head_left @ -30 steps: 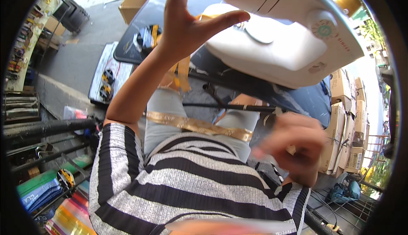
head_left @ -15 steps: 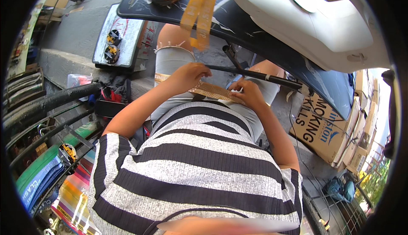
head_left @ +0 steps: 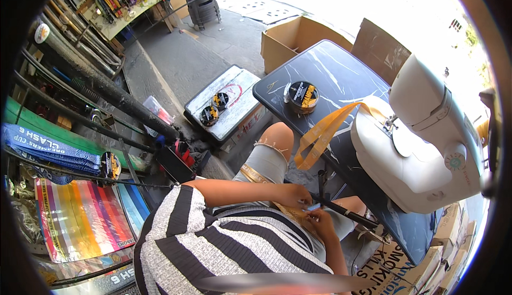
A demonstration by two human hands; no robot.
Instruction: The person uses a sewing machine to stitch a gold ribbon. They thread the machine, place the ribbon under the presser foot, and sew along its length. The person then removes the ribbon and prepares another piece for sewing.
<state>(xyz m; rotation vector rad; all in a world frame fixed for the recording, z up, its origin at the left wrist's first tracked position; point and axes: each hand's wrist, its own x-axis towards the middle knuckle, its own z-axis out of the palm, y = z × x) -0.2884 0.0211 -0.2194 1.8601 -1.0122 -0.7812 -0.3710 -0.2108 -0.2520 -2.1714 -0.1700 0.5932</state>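
Note:
My left hand (head_left: 296,196) and my right hand (head_left: 322,222) are close together above my lap, fingers bent inward. A patterned gold ribbon (head_left: 292,213) runs between them, and both hands are closed on it. At the fingertips shows a small light-blue thing (head_left: 313,207); its kind and which hand grips it are unclear. Another stretch of gold ribbon (head_left: 249,174) lies across my left thigh. A yellow-gold ribbon loop (head_left: 316,144) hangs over the near edge of the table, leading up to the white sewing machine (head_left: 397,154). The fingertips are partly hidden.
The black marble-patterned table (head_left: 341,74) carries a stack of round labelled discs (head_left: 303,97). Left of it, two similar discs (head_left: 214,109) sit on a white-topped box (head_left: 234,79). Cardboard boxes (head_left: 306,31) stand behind. Dark metal bars (head_left: 106,76) and colourful ribbon samples (head_left: 85,217) line the left.
The view has swung upward and left, bringing more of the table, machine and street in. My hands have drawn closer together, the ribbon between them shorter, and the light-blue thing now shows at the fingertips.

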